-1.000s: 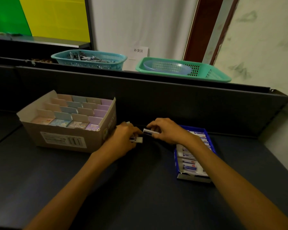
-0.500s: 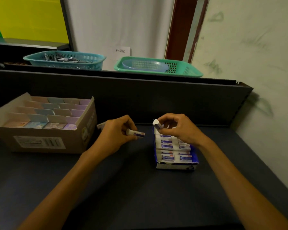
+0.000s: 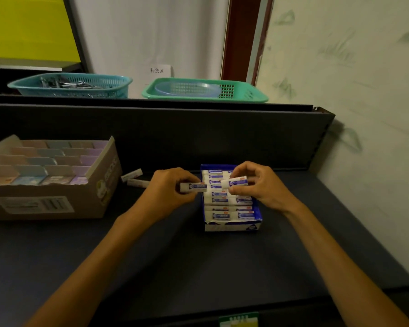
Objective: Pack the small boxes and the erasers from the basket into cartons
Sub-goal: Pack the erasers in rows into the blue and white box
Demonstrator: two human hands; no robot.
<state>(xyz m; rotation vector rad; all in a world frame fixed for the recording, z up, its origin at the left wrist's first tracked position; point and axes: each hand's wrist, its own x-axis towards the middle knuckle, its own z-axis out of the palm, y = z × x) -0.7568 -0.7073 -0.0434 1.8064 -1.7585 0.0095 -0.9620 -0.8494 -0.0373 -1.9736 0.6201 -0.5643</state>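
Overhead, a pale wall (image 3: 354,67) and curtain (image 3: 151,31) back a dark bench (image 3: 198,267) with a raised rear panel (image 3: 175,138); two baskets (image 3: 206,90) sit on the panel's ledge. At the bench's left edge stands a brown carton (image 3: 52,204) of small boxes (image 3: 33,166). Near the rear centre, a blue carton (image 3: 232,226) holds erasers (image 3: 232,215). Left hand (image 3: 168,192) pinches one eraser (image 3: 194,187) beside it; right hand (image 3: 262,185) pinches another (image 3: 235,182) over it. Two loose erasers (image 3: 134,178) lie between the cartons.

Dim indoor light overall, greenish cast. Brightest areas: white curtain (image 3: 151,31) top centre and yellow panel (image 3: 26,27) upper left. Dark desk (image 3: 198,267) loses detail in lower frame. Soft shadow on wall (image 3: 352,138) at right. Wide-angle bending toward edges. Slight softness; small print unreadable.
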